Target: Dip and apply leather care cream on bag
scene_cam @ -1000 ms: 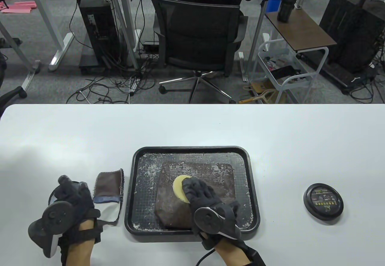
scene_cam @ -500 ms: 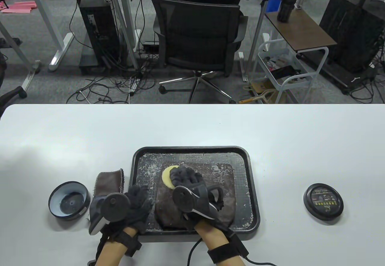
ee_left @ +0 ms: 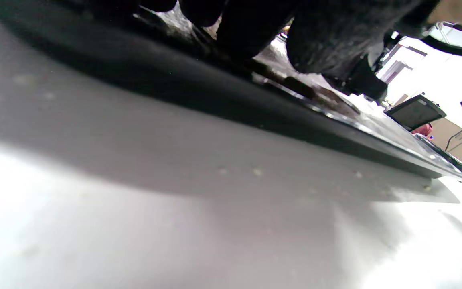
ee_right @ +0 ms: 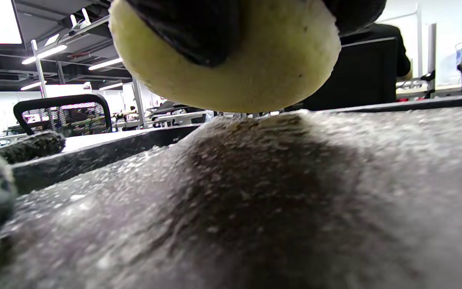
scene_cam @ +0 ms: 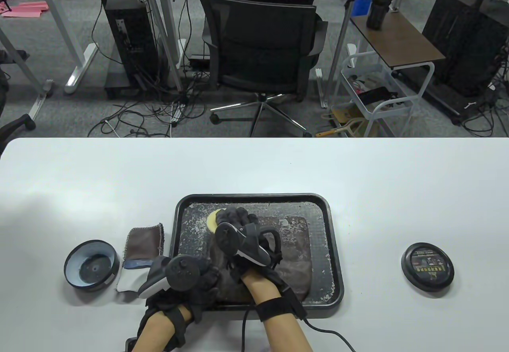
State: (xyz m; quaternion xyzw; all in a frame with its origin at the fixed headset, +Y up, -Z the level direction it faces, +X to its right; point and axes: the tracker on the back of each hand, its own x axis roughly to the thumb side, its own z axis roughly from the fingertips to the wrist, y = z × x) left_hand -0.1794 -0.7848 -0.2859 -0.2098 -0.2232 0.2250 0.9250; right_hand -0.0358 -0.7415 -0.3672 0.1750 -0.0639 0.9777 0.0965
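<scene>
Lying flat in the black tray (scene_cam: 333, 244) at the near middle of the tabletop (scene_cam: 358, 177), the dark leather bag (scene_cam: 292, 248) looks soft and limp, best pinned at its near-left corner, where the left hand (scene_cam: 199, 278) rests, though I cannot tell whether its fingers curl. The right hand (scene_cam: 238, 224) grips the squashy yellow sponge (ee_right: 231, 76) on the bag's far-left corner. The open cream tin (scene_cam: 91, 264) sits left, contents unclear, its lid (scene_cam: 427, 266) right.

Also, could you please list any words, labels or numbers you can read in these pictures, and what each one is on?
Nothing can be read.
The round black lid on the table carries a printed label with a picture and lines of small print, too small and blurred to read.
The open jar, tray and sponge show no text.
</scene>
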